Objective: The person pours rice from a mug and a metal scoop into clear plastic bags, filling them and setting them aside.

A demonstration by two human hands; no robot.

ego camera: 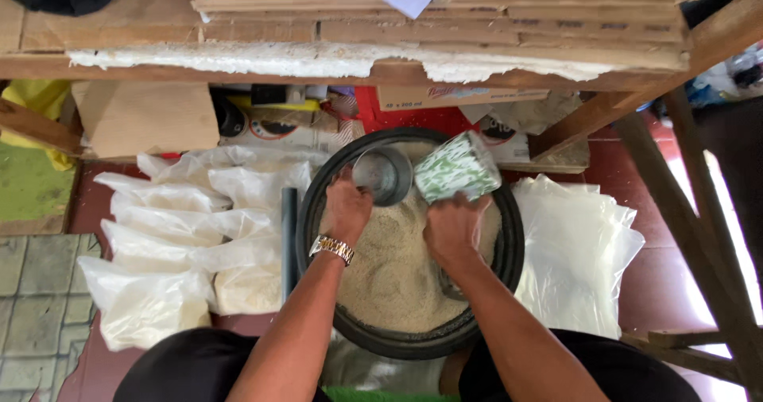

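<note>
Head view: the black basin (509,267) is the reference landmark. It sits on the red floor (660,283) between the person's knees and is filled with pale grain (397,267). Over the far part of the basin, the right hand (453,229) grips a green-and-white patterned cup (457,168), fingers closed around its lower end; the cup is tilted, with its mouth toward the far rim. Just left of the cup, the left hand (347,207) holds a round metal can (382,174), fingers wrapped on its near side, open mouth facing up. Can and cup stand just beside each other; whether they touch cannot be told. A metal wristwatch (331,248) sits on the left wrist.

Left of the basin lie several filled clear plastic bags (175,243) holding the same pale grain, piled close together. Right of the basin lies a flat stack of empty clear bags (576,251). Beyond the basin's far rim stand cardboard boxes (453,97) under a wooden shelf (381,72), whose leg (691,235) runs down on the right.
</note>
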